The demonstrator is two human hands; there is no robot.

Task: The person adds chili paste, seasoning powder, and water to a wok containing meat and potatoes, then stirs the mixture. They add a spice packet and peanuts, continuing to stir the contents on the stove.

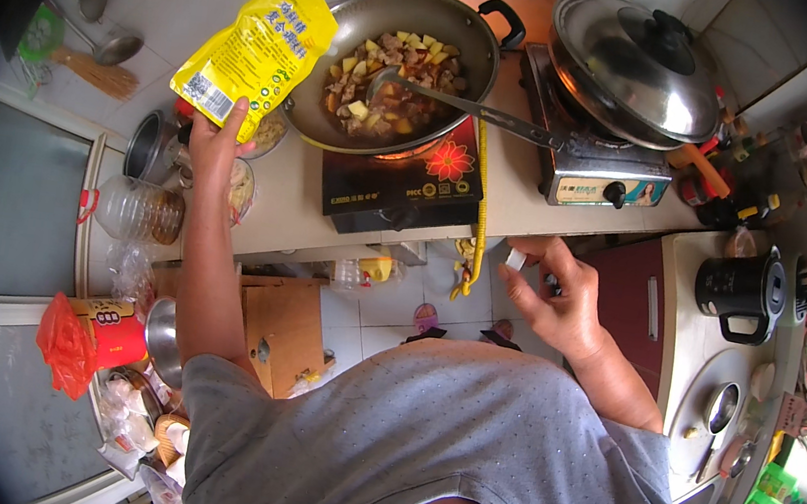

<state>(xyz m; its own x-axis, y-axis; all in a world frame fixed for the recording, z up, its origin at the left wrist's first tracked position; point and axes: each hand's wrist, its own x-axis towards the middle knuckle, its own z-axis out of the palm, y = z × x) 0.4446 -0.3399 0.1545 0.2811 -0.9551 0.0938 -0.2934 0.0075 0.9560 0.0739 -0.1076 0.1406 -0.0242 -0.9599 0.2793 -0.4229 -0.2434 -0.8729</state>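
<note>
My left hand [214,142] holds a yellow seasoning pouch [266,46] by its lower end, raised beside the left rim of a wok [319,109]. Printed writing covers the side of the pouch facing me. In the wok lies a stew of meat pieces and cubed potato [394,84] in brown sauce. A metal ladle [470,105] rests in it, its handle leaning over the right rim. My right hand [564,298], below the counter's front edge, pinches a small white object [516,259], perhaps a cap, between thumb and fingers.
The wok sits on a black gas stove [403,191] with a glow beneath; its yellow hose [483,209] hangs over the edge. At right, a lidded pan [634,69] stands on a second stove [601,182]. A black kettle [735,293] and plastic jug [140,208] flank me.
</note>
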